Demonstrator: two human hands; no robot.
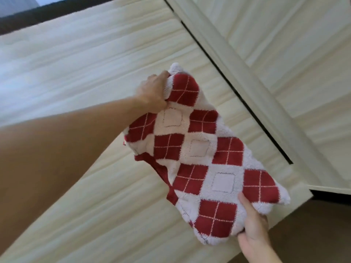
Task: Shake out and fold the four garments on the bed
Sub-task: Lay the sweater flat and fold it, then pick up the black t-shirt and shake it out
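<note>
A red and white argyle knit garment (201, 154) is folded into a long rectangle and held over the cream bed (85, 59). My left hand (152, 92) grips its far end, fingers curled into the white edge. At the near end, my right hand (252, 224) holds the lower edge, thumb on top of the fabric. The garment runs diagonally from upper left to lower right. No other garments show in this view.
A cream panelled headboard or footboard (275, 59) rises at the right, with a dark gap (228, 78) between it and the mattress. Brown floor (313, 234) shows at the lower right. A dark bed edge (28, 18) runs along the top left.
</note>
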